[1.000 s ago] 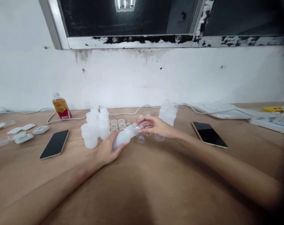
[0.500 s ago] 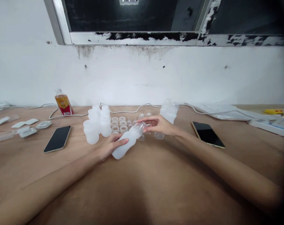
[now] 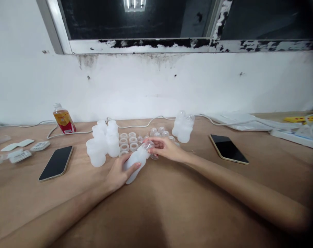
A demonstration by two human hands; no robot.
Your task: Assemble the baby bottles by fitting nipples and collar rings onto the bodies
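My left hand (image 3: 119, 174) is wrapped round the body of a translucent white baby bottle (image 3: 135, 163), tilted with its neck up and to the right. My right hand (image 3: 164, 148) pinches the clear cap at the bottle's neck (image 3: 147, 145). Just behind stand several open white bottles (image 3: 101, 147), rows of white screw rings (image 3: 128, 140) and clear domed caps (image 3: 160, 132). Two capped bottles (image 3: 182, 127) stand to the right of these.
A black phone (image 3: 56, 162) lies left and another phone (image 3: 228, 148) right on the brown table (image 3: 156, 206). An orange drink bottle (image 3: 63, 119) stands by the wall. White cables (image 3: 136, 124), small white packets (image 3: 22, 150) at far left, papers and a power strip (image 3: 295, 137) at far right.
The bottle has stayed in both hands, shifting slightly nearer and lower. My right hand's fingers have closed in tighter on the cap. The camera has swung a little.
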